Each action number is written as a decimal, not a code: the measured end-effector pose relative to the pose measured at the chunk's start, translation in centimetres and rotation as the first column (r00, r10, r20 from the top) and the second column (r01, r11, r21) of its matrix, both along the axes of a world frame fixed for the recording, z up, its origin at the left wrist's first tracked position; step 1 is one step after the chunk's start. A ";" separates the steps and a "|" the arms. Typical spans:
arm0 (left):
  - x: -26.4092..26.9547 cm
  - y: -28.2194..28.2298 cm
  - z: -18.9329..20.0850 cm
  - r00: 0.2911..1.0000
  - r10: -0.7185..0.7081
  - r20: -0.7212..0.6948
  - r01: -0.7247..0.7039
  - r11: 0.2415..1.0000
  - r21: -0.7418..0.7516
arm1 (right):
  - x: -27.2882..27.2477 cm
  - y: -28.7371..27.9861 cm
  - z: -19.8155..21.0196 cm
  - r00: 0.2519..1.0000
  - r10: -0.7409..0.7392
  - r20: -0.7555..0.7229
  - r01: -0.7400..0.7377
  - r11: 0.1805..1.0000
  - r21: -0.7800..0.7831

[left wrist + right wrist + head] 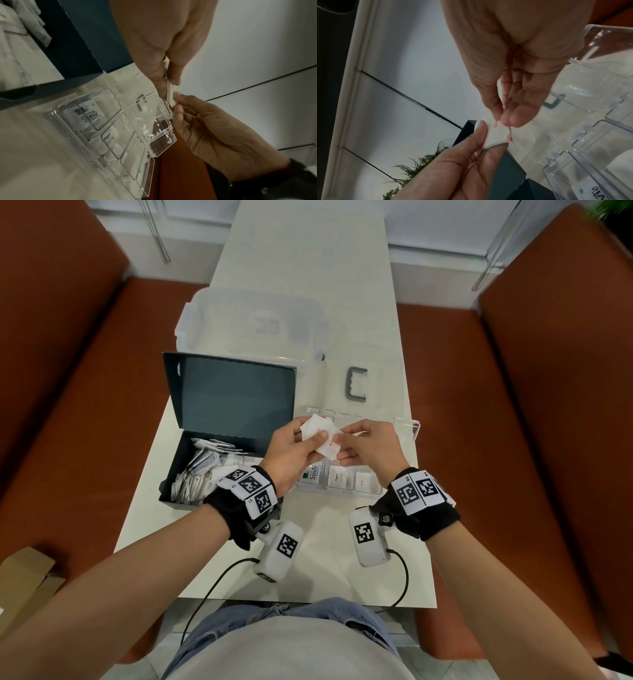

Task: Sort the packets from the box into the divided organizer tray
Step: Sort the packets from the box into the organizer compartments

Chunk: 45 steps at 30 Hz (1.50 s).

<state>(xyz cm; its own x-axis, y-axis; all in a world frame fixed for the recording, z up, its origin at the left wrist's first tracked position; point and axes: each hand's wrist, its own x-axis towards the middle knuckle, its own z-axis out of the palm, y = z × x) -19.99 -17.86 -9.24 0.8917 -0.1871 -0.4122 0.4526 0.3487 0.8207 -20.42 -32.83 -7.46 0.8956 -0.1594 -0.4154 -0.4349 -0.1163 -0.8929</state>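
Over the clear divided organizer tray (pixel 406 428) both hands meet on a small bunch of white packets (pixel 317 426) with red print. My left hand (pixel 310 436) grips the bunch between thumb and fingers. My right hand (pixel 342 443) pinches the edge of one packet (pixel 496 133) from that bunch. In the left wrist view the packets (pixel 169 93) appear edge-on between the fingertips. The tray's (pixel 164 143) near compartments hold packets marked Stevia (pixel 313 474), Pepper (pixel 339 478) and a red-printed one (pixel 363 482). The open dark box (pixel 236 402) at the left holds several loose packets (pixel 198 474).
A clear storage bin (pixel 250 326) stands behind the box, and a clear lid with a grey handle (pixel 356 385) lies behind the tray. Brown benches (pixel 68 405) flank the narrow white table (pixel 308 583). A cardboard box (pixel 27 573) sits at the lower left.
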 end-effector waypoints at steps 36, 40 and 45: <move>0.1 0.0 -0.4 0.993 -0.005 -0.116 0.007 1.000 0.013 | 0.1 -4.2 -8.6 0.869 0.293 -0.399 -0.480 0.299 -0.825; 0.0 0.0 -0.3 0.992 -0.001 -0.129 0.004 1.000 0.023 | -0.3 -4.3 -9.0 0.838 0.365 -0.405 -0.470 0.107 -0.876; 0.1 0.2 -0.2 0.987 -0.012 -0.158 0.014 1.000 0.006 | -0.6 -4.5 -8.6 0.789 0.419 -0.449 -0.514 0.051 -0.856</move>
